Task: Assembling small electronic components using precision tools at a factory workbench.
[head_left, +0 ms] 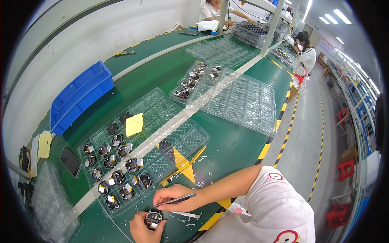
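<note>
The left hand (142, 227) is closed around a small round black component (153, 219) with metal tabs, cupping it low over the green desk (227, 150). Just above it, the right hand (172, 195) pinches a pair of dark tweezers (181, 198), whose tips point away to that hand's right rather than down at the part. It looks like the fitting or trimming step on a single component, with the part held steady for the tool. The next move likely calls for turning the tweezer tips down onto the tabs while the left hand keeps the part from rolling. Just beyond the hands lies a clear plastic tray (178, 133) with more such components in its near pockets and a yellow note (134, 124) on top. White scraps (201, 158) litter the desk beside the right hand.
</note>
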Demonstrator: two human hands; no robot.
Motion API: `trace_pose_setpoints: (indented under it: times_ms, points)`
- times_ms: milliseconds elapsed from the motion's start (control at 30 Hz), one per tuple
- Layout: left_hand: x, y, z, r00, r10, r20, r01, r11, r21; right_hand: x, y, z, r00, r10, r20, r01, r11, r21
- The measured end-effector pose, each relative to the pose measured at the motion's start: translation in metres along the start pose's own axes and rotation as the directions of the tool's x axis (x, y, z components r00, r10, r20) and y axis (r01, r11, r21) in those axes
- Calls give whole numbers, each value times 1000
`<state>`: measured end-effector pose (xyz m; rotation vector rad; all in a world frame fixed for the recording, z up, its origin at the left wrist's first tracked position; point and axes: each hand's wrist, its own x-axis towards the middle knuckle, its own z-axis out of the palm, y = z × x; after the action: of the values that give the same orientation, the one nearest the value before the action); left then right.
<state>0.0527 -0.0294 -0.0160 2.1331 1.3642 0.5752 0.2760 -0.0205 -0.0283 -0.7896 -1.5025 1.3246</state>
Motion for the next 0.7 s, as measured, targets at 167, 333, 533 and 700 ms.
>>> trace_pose_setpoints:
  times_ms: [167, 333, 533, 700]
  points:
    - [8, 11, -6, 999, 40, -1, -40, 998, -41, -1, 0, -3, 997, 3, 73, 1, 999, -45]
    - [6, -5, 8, 1000, 25, -11, -26, 992, -122, -5, 7, 2, 979, -126, 162, 151, 977, -153]
    - [-3, 12, -1, 993, 34, 116, 1, 956, -295, -13, 9, 16, 972, -176, 152, 189, 979, -77]
    - [1, 2, -4, 949, 227, 219, -186, 964, -192, -7, 13, 12, 972, -189, 136, 187, 982, 28]
